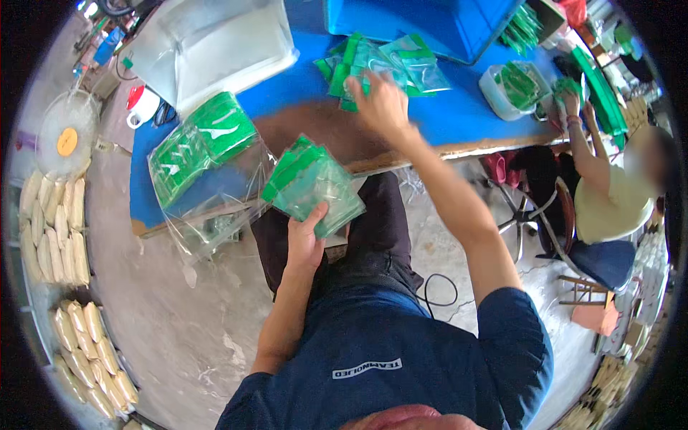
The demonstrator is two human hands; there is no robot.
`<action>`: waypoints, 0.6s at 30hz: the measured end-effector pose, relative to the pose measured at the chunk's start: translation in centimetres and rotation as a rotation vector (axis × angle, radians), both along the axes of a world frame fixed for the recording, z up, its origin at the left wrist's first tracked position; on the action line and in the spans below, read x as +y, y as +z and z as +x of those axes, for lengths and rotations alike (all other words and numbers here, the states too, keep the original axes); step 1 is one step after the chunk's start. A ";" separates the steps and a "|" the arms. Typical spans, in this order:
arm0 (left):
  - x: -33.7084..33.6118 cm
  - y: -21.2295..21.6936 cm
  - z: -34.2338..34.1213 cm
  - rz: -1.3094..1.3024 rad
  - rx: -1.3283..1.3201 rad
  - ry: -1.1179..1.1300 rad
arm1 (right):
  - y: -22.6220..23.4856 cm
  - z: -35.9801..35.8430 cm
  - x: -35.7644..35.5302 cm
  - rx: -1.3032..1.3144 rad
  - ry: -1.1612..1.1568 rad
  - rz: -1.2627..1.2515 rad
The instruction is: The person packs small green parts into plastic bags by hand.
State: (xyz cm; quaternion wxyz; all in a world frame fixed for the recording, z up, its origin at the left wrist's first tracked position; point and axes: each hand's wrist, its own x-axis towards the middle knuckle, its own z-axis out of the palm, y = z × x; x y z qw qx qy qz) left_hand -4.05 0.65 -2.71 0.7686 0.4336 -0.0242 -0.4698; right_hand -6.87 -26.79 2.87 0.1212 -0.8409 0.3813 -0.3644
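My left hand (307,240) grips a fanned stack of clear plastic bags with green tops (315,183), held over my lap just off the table's front edge. Across the table, my right hand (380,104) reaches onto a loose pile of similar green-and-clear bags (423,61). Its fingers are blurred, so I cannot tell whether they pinch a bag. Left of the held stack, a large clear plastic bag (208,147) full of green packets lies on the table, its loose end hanging over the edge.
A grey-white bin (215,54) and a blue crate (423,21) stand at the back of the blue table (466,100). To the right is a clear tub (516,89) of green packets. A seated co-worker (609,193) works there. A white-and-red mug (143,104) stands left.
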 end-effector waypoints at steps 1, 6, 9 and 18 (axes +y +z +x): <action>-0.3 0.1 -0.1 -0.034 0.026 -0.002 | -0.5 0.2 -3.4 0.132 -0.071 -0.039; 2.8 -2.2 2.2 -0.189 0.213 -0.007 | -4.1 -2.0 1.2 0.225 0.385 -0.236; 3.7 -3.1 2.8 -0.170 0.345 -0.005 | -3.5 -6.1 4.7 0.064 0.719 -0.014; 1.5 -1.0 1.9 -0.066 0.078 -0.040 | 0.1 -1.6 -3.9 -0.075 0.299 0.070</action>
